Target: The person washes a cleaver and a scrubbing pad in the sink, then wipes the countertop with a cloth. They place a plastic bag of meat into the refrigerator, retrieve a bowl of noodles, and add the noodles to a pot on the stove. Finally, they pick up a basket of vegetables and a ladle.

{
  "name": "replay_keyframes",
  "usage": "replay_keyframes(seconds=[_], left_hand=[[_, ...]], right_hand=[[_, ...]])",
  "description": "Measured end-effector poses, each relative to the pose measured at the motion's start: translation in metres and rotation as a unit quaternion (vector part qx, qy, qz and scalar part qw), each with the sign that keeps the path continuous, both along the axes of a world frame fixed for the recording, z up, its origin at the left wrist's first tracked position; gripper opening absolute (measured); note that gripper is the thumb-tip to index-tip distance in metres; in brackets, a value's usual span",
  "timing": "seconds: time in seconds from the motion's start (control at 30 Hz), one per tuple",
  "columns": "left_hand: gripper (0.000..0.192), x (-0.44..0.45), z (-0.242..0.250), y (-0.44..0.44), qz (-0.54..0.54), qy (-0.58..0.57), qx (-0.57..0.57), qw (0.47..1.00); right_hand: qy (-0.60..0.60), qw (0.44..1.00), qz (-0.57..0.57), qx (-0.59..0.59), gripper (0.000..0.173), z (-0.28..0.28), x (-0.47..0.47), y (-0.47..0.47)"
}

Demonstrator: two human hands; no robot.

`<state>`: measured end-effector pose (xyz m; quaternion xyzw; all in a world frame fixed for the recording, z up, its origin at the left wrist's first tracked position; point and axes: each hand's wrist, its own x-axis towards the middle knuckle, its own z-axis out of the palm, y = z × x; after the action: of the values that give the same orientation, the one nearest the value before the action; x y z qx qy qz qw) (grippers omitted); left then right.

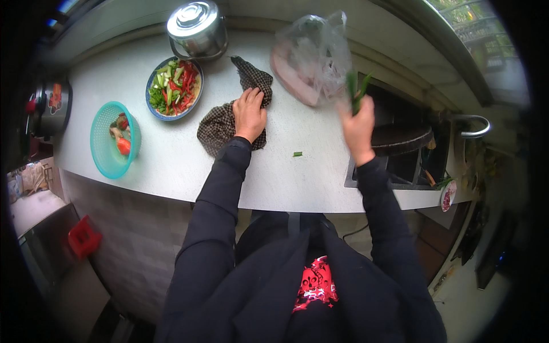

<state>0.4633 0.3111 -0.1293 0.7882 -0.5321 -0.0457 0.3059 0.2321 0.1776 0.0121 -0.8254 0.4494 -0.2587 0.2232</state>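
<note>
My left hand [250, 113] rests on a dark checked cloth [216, 126] that lies bunched on the white countertop [296, 184]. Green vegetable pieces [357, 92] stick up from my right hand [359, 128], which is slightly blurred and raised beside the stove. A small cut green piece [297, 154] lies on the counter between my hands. Beyond them stands a clear plastic bag [315, 60] with something pale pink in or behind it. Left of the cloth is a blue-rimmed plate [151, 103] of chopped green and red vegetables.
A lidded metal pot [199, 32] stands behind the plate. At the left is a turquoise basket [98, 143] with vegetables. To the right are a stove with a dark round pan [401, 139], a small plate [448, 196] near the edge and a curved faucet [476, 133].
</note>
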Motion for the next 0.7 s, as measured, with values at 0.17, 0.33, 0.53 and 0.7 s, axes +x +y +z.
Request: replay_keyframes(seconds=[0.17, 0.33, 0.53, 0.7], left_hand=[[0.038, -0.003, 0.006, 0.001, -0.041, 0.02, -0.019, 0.999], [0.039, -0.019, 0.011, 0.005, -0.042, 0.018, -0.039, 0.998], [0.037, -0.102, 0.028, 0.009, -0.051, 0.025, 0.004, 0.998], [0.037, -0.206, 0.031, 0.011, -0.09, 0.336, -0.191, 0.918]], right_hand=[[0.155, 0.951, 0.238, 0.121, 0.036, -0.071, -0.032, 0.1], [0.183, 0.952, 0.232, 0.082, 0.028, -0.099, -0.038, 0.108], [-0.084, 0.967, 0.004, 0.241, 0.013, -0.042, -0.046, 0.089], [-0.15, 0.919, 0.116, 0.345, 0.015, -0.006, 0.037, 0.081]])
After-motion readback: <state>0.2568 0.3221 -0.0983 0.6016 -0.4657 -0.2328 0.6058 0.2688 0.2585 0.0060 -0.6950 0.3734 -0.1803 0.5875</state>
